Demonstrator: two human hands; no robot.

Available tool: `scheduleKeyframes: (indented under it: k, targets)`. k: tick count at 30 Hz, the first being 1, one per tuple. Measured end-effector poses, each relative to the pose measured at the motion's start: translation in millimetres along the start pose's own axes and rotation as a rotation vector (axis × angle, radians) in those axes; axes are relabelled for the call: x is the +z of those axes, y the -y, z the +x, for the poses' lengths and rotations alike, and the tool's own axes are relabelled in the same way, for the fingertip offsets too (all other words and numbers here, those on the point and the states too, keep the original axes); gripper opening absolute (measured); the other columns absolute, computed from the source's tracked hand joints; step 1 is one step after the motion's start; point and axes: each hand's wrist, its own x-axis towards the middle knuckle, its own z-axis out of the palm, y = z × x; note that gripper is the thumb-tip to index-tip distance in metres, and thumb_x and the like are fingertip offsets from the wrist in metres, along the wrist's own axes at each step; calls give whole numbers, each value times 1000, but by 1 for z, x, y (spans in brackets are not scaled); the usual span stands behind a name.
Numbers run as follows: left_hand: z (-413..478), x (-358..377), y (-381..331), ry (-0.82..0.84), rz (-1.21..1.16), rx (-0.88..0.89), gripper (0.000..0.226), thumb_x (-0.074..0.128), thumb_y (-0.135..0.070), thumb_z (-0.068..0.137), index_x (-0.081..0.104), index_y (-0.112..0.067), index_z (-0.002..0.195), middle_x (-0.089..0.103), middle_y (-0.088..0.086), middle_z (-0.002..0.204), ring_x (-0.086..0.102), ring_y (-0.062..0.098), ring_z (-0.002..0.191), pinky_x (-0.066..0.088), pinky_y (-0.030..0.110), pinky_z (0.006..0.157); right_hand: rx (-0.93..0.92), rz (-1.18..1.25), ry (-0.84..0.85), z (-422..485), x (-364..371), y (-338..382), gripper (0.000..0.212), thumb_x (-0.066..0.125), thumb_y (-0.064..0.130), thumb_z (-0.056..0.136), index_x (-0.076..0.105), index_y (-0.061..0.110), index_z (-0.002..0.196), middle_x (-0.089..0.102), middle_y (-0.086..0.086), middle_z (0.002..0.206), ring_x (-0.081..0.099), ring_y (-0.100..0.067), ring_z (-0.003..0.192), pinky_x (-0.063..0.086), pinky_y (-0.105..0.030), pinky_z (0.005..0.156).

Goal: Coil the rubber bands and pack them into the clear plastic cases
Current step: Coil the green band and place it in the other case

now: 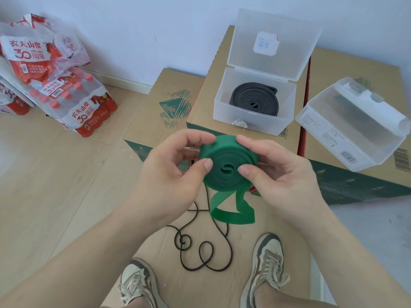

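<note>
A green rubber band (224, 162), mostly wound into a flat coil, is held in mid-air between both hands. My left hand (171, 170) pinches its left side with thumb on the face and fingers over the rim. My right hand (282, 172) grips the right side the same way. A loose green tail hangs down below the coil. Beyond it, an open clear plastic case (222, 107) with its lid up holds a coiled dark grey band (253, 101). A second clear case (355, 130), lid closed, lies to the right with something dark inside.
Both cases stand on cardboard boxes (200, 96) ahead of me. A thin dark cord (200, 252) loops on flattened cardboard by my two shoes (266, 261). Shrink-wrapped packs of red-capped water bottles (73, 101) are stacked at the far left against the wall.
</note>
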Motion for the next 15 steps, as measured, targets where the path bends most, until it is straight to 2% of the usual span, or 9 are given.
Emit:
scheduleKeyframes:
  k: [3,5,7,10,13,15]
  targets:
    - [-3,1,5,45,213,38,41,67,0,92,62,-33,116,67,-11,116,67,13,110,59,22,81,-19,-72,-11,0,4,-1,53,69,-14,90,75,31,119,73,4,116,69,-21,114,59,-39,96]
    - [-5,2,8,87,473,170,43,69,-5,87,59,-29,122,63,-13,126,62,8,119,59,33,91,-41,-173,9,-1,5,-2,53,71,-14,87,77,32,114,73,6,115,69,-20,114,58,-37,95]
    - [-8,4,9,131,566,205,40,69,-16,86,56,-29,123,63,-17,126,62,8,118,58,39,92,-9,-213,29,-3,6,-2,52,75,-12,84,78,34,108,75,10,110,70,-16,110,59,-33,92]
    - [-7,4,10,118,522,175,37,74,-17,87,57,-34,115,63,-19,109,63,9,105,60,40,82,62,-175,21,-5,10,2,43,82,-5,79,73,31,101,77,12,104,73,-13,101,60,-32,90]
    - [-4,2,7,65,290,93,42,75,-4,87,64,-35,113,66,-17,111,62,12,109,63,36,77,34,-93,-66,-1,7,4,36,90,5,74,73,25,99,75,5,114,72,-18,108,59,-39,97]
    - [-2,1,2,-6,132,36,44,73,0,90,66,-36,115,68,-11,112,66,14,105,63,36,75,19,-22,-97,2,0,5,37,88,7,76,76,28,105,73,0,119,71,-23,112,57,-45,100]
